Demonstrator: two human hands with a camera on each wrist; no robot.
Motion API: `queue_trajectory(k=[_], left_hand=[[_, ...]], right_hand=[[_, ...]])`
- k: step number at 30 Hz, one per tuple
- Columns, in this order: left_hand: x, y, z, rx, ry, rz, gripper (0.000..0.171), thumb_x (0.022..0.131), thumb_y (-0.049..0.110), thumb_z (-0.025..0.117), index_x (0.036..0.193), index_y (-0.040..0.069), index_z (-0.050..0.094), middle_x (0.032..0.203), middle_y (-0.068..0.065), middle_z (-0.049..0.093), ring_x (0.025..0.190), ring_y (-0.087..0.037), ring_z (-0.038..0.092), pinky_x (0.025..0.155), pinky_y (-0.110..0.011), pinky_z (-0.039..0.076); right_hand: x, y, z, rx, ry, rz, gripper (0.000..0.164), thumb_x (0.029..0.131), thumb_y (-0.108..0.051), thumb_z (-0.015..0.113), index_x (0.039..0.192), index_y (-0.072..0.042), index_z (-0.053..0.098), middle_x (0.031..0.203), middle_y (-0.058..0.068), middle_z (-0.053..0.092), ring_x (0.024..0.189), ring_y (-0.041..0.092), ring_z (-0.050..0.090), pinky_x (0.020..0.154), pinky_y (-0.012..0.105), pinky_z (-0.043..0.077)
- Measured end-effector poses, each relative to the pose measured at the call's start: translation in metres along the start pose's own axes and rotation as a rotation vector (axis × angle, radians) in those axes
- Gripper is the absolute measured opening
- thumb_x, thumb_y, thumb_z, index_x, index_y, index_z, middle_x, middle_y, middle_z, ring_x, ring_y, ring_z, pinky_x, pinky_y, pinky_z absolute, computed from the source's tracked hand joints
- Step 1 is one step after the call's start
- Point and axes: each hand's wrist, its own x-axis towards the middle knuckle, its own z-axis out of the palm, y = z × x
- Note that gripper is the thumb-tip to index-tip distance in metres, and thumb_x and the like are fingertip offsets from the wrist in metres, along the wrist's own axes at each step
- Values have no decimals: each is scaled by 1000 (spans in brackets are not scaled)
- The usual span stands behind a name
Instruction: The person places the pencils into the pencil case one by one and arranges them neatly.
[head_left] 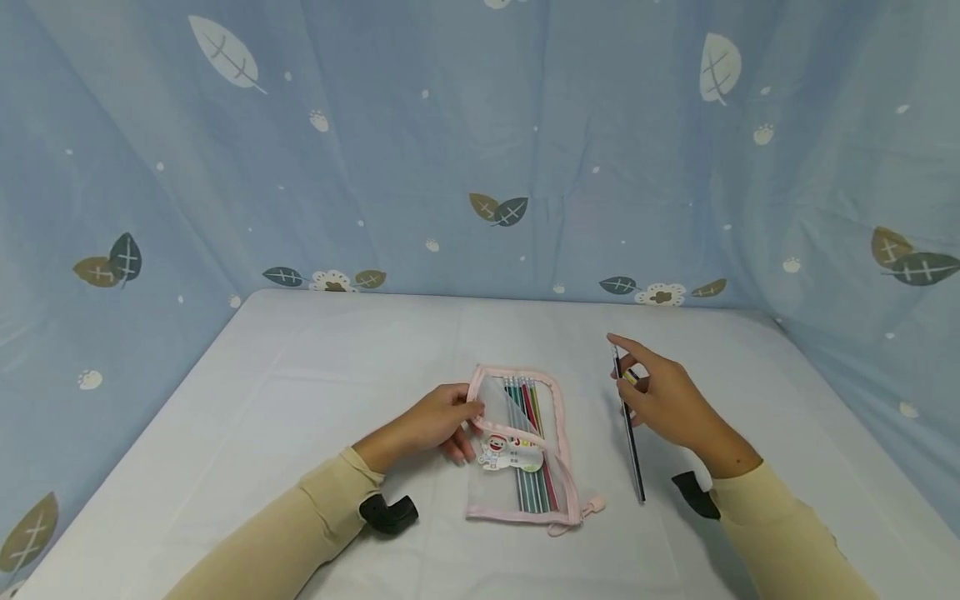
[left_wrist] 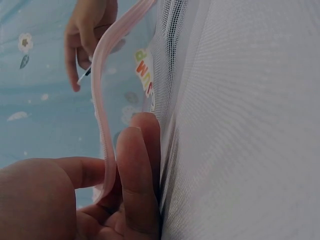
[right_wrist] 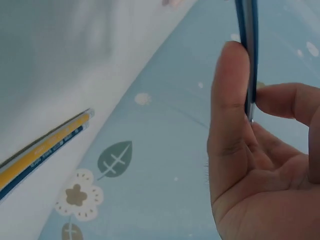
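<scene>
A mesh pencil case (head_left: 491, 493) with pink edging lies on the white table, a row of several coloured pencils (head_left: 534, 492) inside it. My left hand (head_left: 438, 419) pinches the edging of its turned-back flap between thumb and fingers; the pink edging (left_wrist: 101, 95) crosses the left wrist view. To the right of the case, my right hand (head_left: 667, 402) holds a slim dark pencil (head_left: 634, 454) near its upper end, the lower end slanting toward me. Up close that pencil looks dark blue (right_wrist: 253, 55), pinched between thumb and finger.
In the right wrist view a yellow pencil (right_wrist: 52, 142) and a dark blue pencil (right_wrist: 47, 159) lie side by side. A white cartoon label (head_left: 517, 454) is on the case, with a pink zip pull (head_left: 593, 506) at its near right corner. A blue leaf-patterned curtain (head_left: 420, 150) surrounds the table.
</scene>
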Motion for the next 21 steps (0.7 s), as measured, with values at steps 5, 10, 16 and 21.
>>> queue_trajectory(k=[5, 10, 16, 21], left_hand=[[1, 0, 4, -9, -2, 2, 24, 97, 23, 44, 107, 2, 49, 86, -11, 61, 51, -18, 64, 46, -33, 56], [1, -1, 5, -11, 4, 1, 24, 97, 24, 45, 105, 2, 49, 85, -12, 61, 50, -18, 64, 46, -33, 56], [-1, -1, 4, -9, 14, -6, 23, 97, 23, 45, 105, 2, 49, 86, -12, 62, 51, -18, 64, 46, -34, 56], [-1, 0, 2, -7, 19, -6, 25, 97, 24, 45, 107, 2, 49, 87, -12, 61, 52, -18, 64, 47, -34, 57]], right_hand=[[-3, -3, 0, 77, 76, 0, 62, 92, -9, 51, 143, -34, 26, 113, 11, 52, 69, 17, 67, 50, 28, 56], [3, -7, 6, 198, 118, 17, 61, 92, -10, 51, 143, -33, 27, 113, 12, 51, 73, 23, 68, 50, 30, 58], [18, -9, 22, 302, 70, 84, 60, 93, -10, 50, 144, -30, 26, 115, 17, 51, 73, 24, 67, 53, 33, 59], [27, -9, 32, 423, -23, 155, 59, 93, -7, 50, 144, -24, 25, 120, 25, 48, 76, 30, 66, 57, 39, 59]])
